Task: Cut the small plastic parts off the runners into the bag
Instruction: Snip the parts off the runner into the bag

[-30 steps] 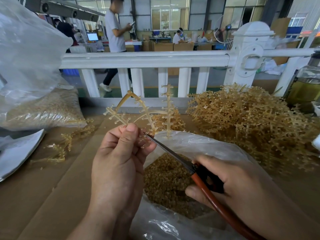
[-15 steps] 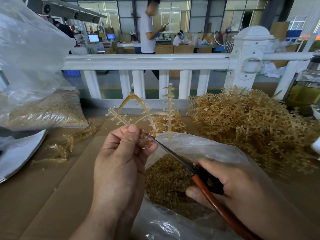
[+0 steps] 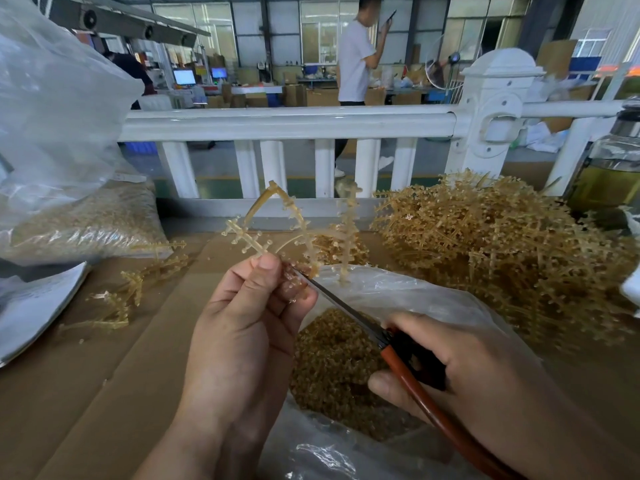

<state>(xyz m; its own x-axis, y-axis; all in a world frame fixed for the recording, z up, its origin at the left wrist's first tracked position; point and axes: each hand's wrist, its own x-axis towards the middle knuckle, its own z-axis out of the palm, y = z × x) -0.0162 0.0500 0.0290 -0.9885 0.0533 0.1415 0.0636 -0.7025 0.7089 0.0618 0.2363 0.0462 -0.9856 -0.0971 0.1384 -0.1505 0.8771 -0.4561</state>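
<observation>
My left hand (image 3: 242, 327) pinches a tan plastic runner (image 3: 294, 220) with small parts on its branches, holding it upright above the open clear plastic bag (image 3: 408, 292). My right hand (image 3: 460, 372) grips scissors (image 3: 360, 320) with red-orange and black handles. Their blade tips reach the runner just beside my left thumb and fingers. Inside the bag lies a heap of cut small parts (image 3: 339, 368). Whether the blades are apart or together is hidden by my fingers.
A large pile of tan runners (image 3: 502, 251) sits at the right, stripped runners (image 3: 128, 292) at the left, and a filled bag of parts (image 3: 86, 223) at far left. A white railing (image 3: 287, 123) bounds the cardboard-covered table (image 3: 104, 393). A person walks beyond it. A jar (image 3: 609, 171) stands far right.
My hands and the scissors stay almost in place at the runner. The person behind the railing has walked to the right.
</observation>
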